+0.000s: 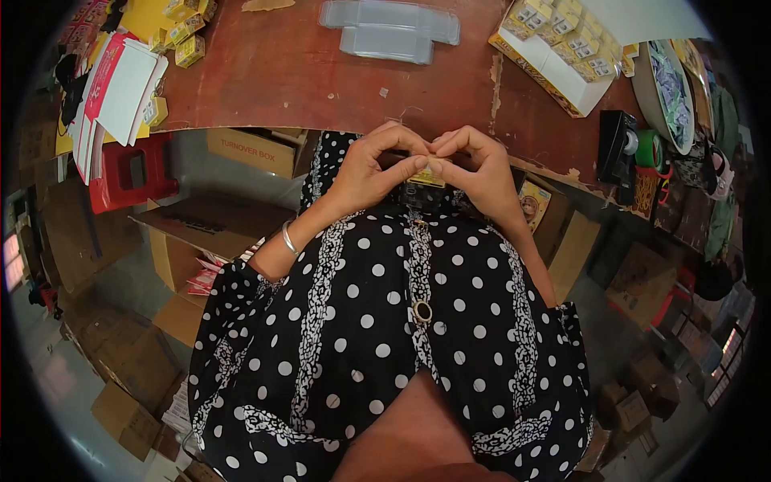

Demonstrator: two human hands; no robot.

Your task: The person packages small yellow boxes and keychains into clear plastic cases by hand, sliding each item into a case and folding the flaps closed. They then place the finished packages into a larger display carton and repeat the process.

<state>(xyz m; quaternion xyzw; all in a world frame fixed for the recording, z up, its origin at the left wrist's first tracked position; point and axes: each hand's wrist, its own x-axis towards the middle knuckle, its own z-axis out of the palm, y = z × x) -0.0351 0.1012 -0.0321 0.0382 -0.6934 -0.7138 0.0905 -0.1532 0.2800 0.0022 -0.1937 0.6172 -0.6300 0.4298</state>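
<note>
Both hands meet in front of my chest, at the near edge of the red-brown table. A small yellow box (424, 175) shows below the fingertips, with its upper part hidden by them. My left hand (376, 165) pinches it from the left, thumb and index finger curled together. From the other side my right hand (479, 167) closes on the same box, its thumb beside the left thumb. Beyond the hands lies a clear plastic tray (389, 36) on the table.
An open display carton (554, 76) with small yellow boxes stands at the back right. Loose yellow boxes (190, 50) and white cards (132, 88) lie at left. A tape dispenser (617, 145) and green tape (648, 149) sit at right. Below are a red stool (132, 177) and cardboard cartons (253, 153).
</note>
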